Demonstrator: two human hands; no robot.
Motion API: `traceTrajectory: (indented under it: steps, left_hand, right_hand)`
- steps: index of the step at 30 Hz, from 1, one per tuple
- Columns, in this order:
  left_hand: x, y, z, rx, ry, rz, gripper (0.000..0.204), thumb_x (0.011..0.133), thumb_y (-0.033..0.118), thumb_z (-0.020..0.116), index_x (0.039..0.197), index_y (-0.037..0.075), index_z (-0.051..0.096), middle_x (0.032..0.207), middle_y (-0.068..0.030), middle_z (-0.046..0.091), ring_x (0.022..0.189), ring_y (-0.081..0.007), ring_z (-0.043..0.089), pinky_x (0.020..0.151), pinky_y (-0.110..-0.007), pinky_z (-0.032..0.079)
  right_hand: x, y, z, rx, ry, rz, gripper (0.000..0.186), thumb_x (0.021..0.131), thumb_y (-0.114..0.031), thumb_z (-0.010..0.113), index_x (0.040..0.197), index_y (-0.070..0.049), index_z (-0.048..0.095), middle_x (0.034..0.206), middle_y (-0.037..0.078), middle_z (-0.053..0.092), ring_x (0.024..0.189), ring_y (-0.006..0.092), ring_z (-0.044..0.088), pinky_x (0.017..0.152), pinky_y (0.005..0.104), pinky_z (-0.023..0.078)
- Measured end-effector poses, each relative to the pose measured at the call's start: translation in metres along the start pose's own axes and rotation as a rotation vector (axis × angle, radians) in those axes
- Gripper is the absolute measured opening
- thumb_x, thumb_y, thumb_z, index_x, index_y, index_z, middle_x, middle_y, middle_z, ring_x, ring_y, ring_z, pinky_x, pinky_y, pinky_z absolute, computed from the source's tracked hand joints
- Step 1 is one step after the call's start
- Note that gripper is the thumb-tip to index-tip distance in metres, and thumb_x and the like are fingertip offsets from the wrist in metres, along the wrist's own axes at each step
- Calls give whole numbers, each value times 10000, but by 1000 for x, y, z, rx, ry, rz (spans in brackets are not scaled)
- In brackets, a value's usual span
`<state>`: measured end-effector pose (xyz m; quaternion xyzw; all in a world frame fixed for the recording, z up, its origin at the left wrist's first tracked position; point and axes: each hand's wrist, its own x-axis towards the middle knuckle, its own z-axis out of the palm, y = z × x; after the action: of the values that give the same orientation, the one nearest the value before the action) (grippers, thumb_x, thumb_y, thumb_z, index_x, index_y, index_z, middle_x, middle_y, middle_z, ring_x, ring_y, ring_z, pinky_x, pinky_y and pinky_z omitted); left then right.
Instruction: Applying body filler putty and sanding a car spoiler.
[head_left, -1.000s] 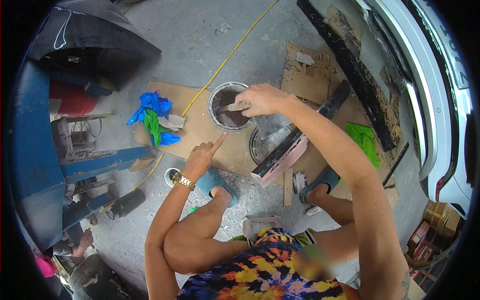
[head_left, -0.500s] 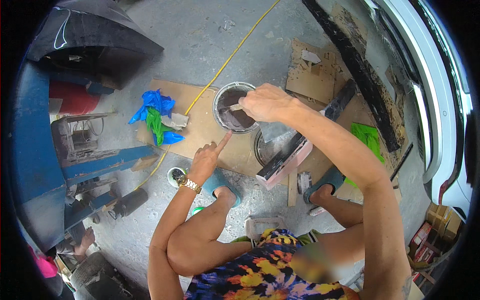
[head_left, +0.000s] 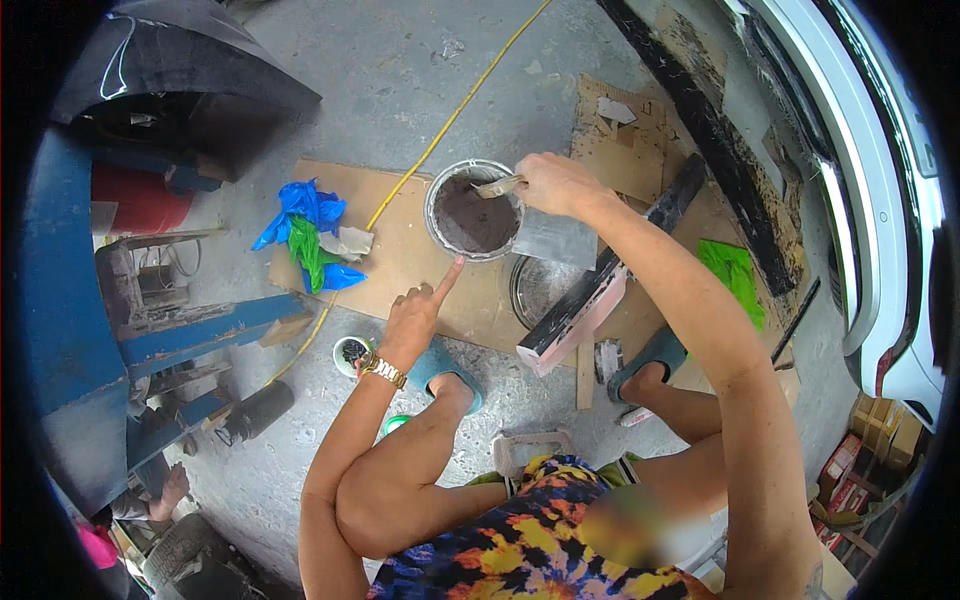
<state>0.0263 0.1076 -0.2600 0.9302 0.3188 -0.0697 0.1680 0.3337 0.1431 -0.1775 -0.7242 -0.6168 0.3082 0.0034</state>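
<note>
An open tub [head_left: 437,240] of grey-brown paste [head_left: 478,218] stands on the cardboard in front of me. My right hand [head_left: 560,185] is closed around a putty knife [head_left: 500,187], whose blade reaches over the right part of the paste. With its index finger stretched to the tub's near rim, my left hand [head_left: 415,318] has the other fingers loosely bent and holds nothing. Right of the tub lies a flat grey metal plate [head_left: 556,238], partly covering a round can [head_left: 528,300]. A long block with black and pink faces [head_left: 575,325] leans across beside that can.
Blue and green plastic bags [head_left: 312,225] lie on cardboard [head_left: 385,265] at left, near a yellow hose [head_left: 440,140]. A small white cup [head_left: 350,356] stands by my left foot. Blue metal framework [head_left: 65,260] is at left; a white car body panel [head_left: 850,200] at right.
My right hand has moved right and slightly up with the putty knife, uncovering more paste. The paste surface looks smoother. My left finger stays near the tub's rim.
</note>
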Motion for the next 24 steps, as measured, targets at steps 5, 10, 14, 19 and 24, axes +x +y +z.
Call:
traceTrajectory:
  steps: [5, 10, 14, 19, 24]
  left_hand:
    - [-1, -2, 3, 53, -48, -28, 1010, 776, -55, 583, 1548, 361, 83, 867, -119, 630, 741, -285, 653, 662, -427, 547]
    - [-1, 0, -1, 90, -72, -61, 1018, 782, -45, 588, 1546, 374, 64, 907, -111, 645, 757, -270, 661, 651, -406, 545]
    - [-1, 2, -5, 117, -72, -57, 999, 787, -33, 591, 1548, 365, 82, 859, -99, 641, 725, -259, 657, 633, -398, 544]
    - [0, 2, -3, 149, -51, -48, 987, 787, -27, 595, 1549, 356, 98, 797, -83, 632, 685, -250, 649, 605, -391, 541]
    - [-1, 1, -4, 122, -71, -62, 988, 787, -32, 590, 1545, 372, 101, 769, -87, 629, 691, -259, 652, 607, -399, 541]
  right_hand:
    - [8, -4, 16, 207, -24, 12, 370, 867, -274, 565, 965, 66, 677, 1013, 288, 653, 981, 411, 641, 847, 469, 501]
    - [9, -10, 16, 146, -97, -115, 400, 913, -320, 552, 966, 55, 680, 1012, 262, 664, 980, 400, 641, 850, 462, 494]
    - [14, -2, 10, 124, -122, -232, 395, 917, -334, 551, 947, 37, 683, 936, 238, 675, 896, 402, 644, 796, 471, 492]
    - [26, 10, 6, 57, -284, -361, 284, 897, -262, 571, 887, 19, 611, 792, 204, 623, 797, 370, 617, 725, 460, 459]
    - [29, 13, 1, 87, -330, -386, 263, 858, -238, 561, 883, 4, 661, 742, 167, 639, 670, 300, 598, 633, 448, 447]
